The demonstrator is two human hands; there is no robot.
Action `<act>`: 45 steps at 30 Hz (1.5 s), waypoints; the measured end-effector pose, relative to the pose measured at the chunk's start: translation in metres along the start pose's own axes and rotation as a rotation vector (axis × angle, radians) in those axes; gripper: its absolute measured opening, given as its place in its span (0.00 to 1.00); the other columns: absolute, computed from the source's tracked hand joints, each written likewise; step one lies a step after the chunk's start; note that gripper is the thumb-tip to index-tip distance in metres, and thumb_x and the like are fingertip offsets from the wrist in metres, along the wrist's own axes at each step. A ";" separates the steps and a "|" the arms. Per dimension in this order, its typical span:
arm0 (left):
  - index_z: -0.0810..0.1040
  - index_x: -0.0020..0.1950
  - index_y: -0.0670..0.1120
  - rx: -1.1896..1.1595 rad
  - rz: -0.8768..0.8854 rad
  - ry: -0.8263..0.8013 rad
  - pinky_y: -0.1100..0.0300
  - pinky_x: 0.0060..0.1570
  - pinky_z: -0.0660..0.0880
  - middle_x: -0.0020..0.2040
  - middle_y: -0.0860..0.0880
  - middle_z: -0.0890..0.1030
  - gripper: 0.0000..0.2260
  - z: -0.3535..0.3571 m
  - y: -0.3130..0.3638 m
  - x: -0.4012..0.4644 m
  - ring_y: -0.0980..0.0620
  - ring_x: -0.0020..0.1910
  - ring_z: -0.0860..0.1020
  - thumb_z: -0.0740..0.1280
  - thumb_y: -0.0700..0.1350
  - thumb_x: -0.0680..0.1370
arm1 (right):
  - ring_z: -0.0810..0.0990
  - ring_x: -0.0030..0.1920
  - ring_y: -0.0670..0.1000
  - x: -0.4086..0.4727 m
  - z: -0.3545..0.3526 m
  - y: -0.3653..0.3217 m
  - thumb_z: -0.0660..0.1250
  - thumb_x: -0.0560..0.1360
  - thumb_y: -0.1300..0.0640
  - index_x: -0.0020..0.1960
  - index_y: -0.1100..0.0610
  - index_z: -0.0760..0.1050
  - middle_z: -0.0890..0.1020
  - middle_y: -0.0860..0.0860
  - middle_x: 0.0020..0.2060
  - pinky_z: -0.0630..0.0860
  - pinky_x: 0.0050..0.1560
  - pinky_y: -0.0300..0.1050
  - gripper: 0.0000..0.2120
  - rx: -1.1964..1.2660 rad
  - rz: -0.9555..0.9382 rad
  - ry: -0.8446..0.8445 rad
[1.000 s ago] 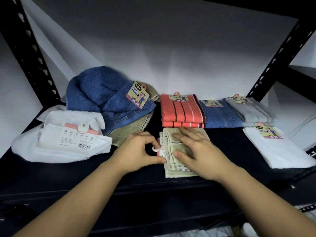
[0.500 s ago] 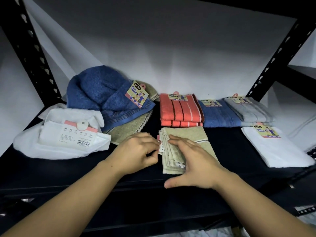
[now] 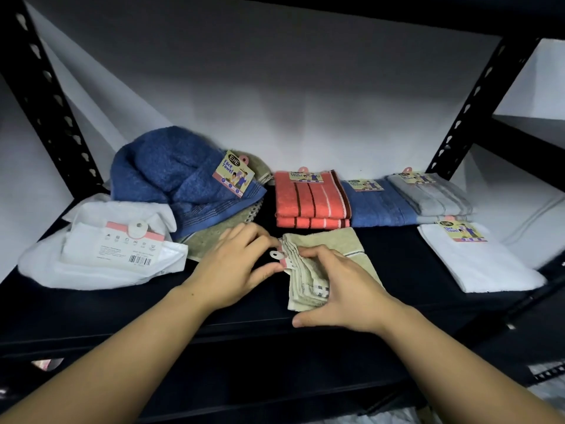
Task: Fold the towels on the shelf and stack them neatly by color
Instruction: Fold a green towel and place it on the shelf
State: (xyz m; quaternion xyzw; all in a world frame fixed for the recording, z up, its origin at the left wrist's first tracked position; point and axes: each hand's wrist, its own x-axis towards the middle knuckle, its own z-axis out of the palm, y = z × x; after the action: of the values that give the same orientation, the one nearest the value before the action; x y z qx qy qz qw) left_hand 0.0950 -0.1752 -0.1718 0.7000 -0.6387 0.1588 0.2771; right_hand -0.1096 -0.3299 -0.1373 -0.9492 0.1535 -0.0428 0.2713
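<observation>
A folded beige towel (image 3: 324, 249) lies at the front middle of the black shelf (image 3: 122, 304). My left hand (image 3: 235, 264) pinches its pink-and-white tag (image 3: 279, 258) at the towel's left edge. My right hand (image 3: 339, 289) lies on the towel's folded layers with its fingers curled over their left edge. Behind it sits a folded red striped towel (image 3: 308, 200), then a folded blue towel (image 3: 379, 206) and a grey one (image 3: 434, 197). A crumpled blue towel (image 3: 171, 175) lies at the back left over another beige towel (image 3: 214, 237).
A white towel in a plastic wrapper (image 3: 107, 249) sits at the left. A flat white towel (image 3: 477, 261) lies at the right front. Black perforated uprights (image 3: 46, 96) stand at both sides, with a white wall behind.
My right hand slid back toward me along the beige towel, uncovering its far half. The left hand stayed at the tag on the towel's left edge.
</observation>
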 end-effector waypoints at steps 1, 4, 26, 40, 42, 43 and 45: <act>0.78 0.63 0.51 0.007 0.003 0.008 0.56 0.58 0.69 0.57 0.53 0.75 0.20 0.001 0.002 0.003 0.51 0.57 0.74 0.62 0.64 0.81 | 0.69 0.71 0.38 -0.001 0.000 -0.001 0.82 0.57 0.31 0.67 0.37 0.62 0.69 0.34 0.72 0.70 0.71 0.43 0.46 0.032 0.003 0.001; 0.78 0.60 0.51 -0.004 0.017 0.038 0.55 0.57 0.68 0.55 0.53 0.76 0.19 0.004 0.012 0.014 0.51 0.55 0.74 0.63 0.64 0.81 | 0.74 0.65 0.36 -0.004 -0.001 -0.002 0.83 0.60 0.39 0.58 0.40 0.63 0.71 0.31 0.70 0.74 0.62 0.40 0.37 0.075 -0.013 0.014; 0.73 0.65 0.54 -0.878 -0.583 -0.007 0.67 0.59 0.73 0.61 0.59 0.81 0.22 0.015 0.080 0.116 0.60 0.62 0.79 0.69 0.62 0.76 | 0.86 0.53 0.56 -0.026 -0.086 0.041 0.63 0.77 0.69 0.46 0.49 0.86 0.88 0.54 0.48 0.80 0.56 0.52 0.18 0.894 0.137 0.524; 0.76 0.65 0.41 -1.420 -0.697 0.156 0.55 0.54 0.81 0.58 0.44 0.86 0.15 0.069 0.134 0.155 0.46 0.58 0.84 0.70 0.43 0.79 | 0.83 0.62 0.48 -0.037 -0.114 0.091 0.77 0.75 0.56 0.73 0.47 0.68 0.84 0.45 0.62 0.78 0.67 0.58 0.31 0.815 0.174 0.561; 0.76 0.64 0.44 -1.322 -0.772 0.170 0.51 0.57 0.81 0.57 0.46 0.86 0.15 0.075 0.136 0.158 0.48 0.56 0.85 0.72 0.45 0.79 | 0.82 0.65 0.49 -0.039 -0.115 0.104 0.79 0.73 0.56 0.77 0.43 0.63 0.82 0.47 0.65 0.78 0.66 0.57 0.39 0.804 0.146 0.570; 0.75 0.63 0.45 -1.258 -0.808 0.160 0.50 0.57 0.81 0.57 0.47 0.86 0.15 0.078 0.136 0.160 0.50 0.56 0.85 0.73 0.47 0.78 | 0.82 0.64 0.49 -0.040 -0.117 0.109 0.78 0.74 0.58 0.77 0.42 0.63 0.82 0.49 0.65 0.79 0.65 0.56 0.39 0.816 0.135 0.569; 0.75 0.62 0.46 -1.176 -0.883 0.092 0.50 0.57 0.82 0.57 0.48 0.86 0.14 0.081 0.136 0.165 0.52 0.54 0.85 0.72 0.49 0.79 | 0.84 0.59 0.45 -0.043 -0.121 0.120 0.77 0.75 0.60 0.76 0.39 0.64 0.84 0.48 0.62 0.83 0.59 0.51 0.36 0.786 0.146 0.580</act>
State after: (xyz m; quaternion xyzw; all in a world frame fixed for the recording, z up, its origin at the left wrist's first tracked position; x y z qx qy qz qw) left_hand -0.0272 -0.3598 -0.1161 0.6204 -0.2650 -0.3069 0.6713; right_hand -0.2027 -0.4735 -0.0981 -0.7107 0.2611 -0.3409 0.5572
